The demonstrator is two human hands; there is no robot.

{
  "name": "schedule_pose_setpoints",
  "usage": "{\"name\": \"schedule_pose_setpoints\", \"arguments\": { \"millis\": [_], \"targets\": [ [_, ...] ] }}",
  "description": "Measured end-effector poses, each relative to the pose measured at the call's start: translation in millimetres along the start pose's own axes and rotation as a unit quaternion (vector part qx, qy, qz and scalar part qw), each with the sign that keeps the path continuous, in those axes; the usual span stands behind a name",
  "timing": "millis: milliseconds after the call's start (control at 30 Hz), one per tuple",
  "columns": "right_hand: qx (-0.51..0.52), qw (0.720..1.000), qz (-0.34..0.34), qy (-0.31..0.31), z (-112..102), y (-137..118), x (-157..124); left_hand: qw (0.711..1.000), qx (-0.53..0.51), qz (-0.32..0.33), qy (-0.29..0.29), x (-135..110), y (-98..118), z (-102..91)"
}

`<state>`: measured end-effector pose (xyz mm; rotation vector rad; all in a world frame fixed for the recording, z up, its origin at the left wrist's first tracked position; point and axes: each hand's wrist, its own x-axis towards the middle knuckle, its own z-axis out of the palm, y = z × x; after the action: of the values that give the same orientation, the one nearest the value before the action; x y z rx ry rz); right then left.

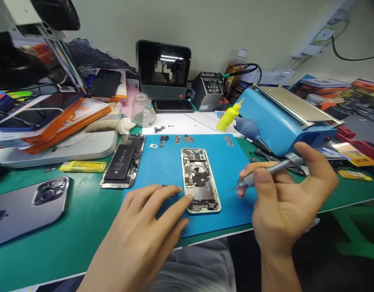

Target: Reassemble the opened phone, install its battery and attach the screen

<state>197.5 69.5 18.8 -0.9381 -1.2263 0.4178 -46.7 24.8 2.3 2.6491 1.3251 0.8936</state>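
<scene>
An opened phone housing (206, 186), pale-edged with its inner boards showing, lies on the blue mat (158, 162). My left hand (147, 223) reaches over the mat with fingers spread; a fingertip meets the housing's lower left edge. A small dark part beneath those fingers is mostly hidden. To the right, my right hand (288, 198) grips a silver precision screwdriver (272, 168), its thin tip pointing left, apart from the housing. Small metal plates (189, 138) and a camera module (164, 138) rest along the mat's far side. A phone battery assembly (121, 162) lies at its left edge.
A grey phone (22, 211) lies face down at the left, near a yellow case (82, 166). Behind stand a glass jar (143, 109), a soldering station (207, 91) and a yellow bottle (228, 117). A blue heating machine (284, 117) occupies the right.
</scene>
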Motion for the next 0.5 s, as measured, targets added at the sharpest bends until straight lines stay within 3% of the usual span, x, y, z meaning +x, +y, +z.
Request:
{"name": "schedule_pose_setpoints", "arguments": {
  "millis": [100, 200, 367, 500],
  "targets": [
    [-0.046, 0.997, -0.057, -0.034, -3.7, 4.5, -13.0, 0.999, 0.04, 0.011, -0.017, -1.8, -0.6, 3.5],
    [-0.056, 0.993, -0.078, -0.073, -4.6, 5.9, -19.2, 0.998, 0.051, -0.03, -0.005, -5.0, -3.0, 5.8],
    [-0.044, 0.994, -0.044, -0.089, -7.7, 7.4, -15.1, 0.987, 0.021, -0.153, 0.041, -8.1, -5.4, 5.4],
    [-0.027, 0.997, -0.01, -0.073, -9.9, 9.6, -12.5, 0.989, 0.052, -0.14, 0.005, -2.2, -3.3, 5.9]
  ]
}}
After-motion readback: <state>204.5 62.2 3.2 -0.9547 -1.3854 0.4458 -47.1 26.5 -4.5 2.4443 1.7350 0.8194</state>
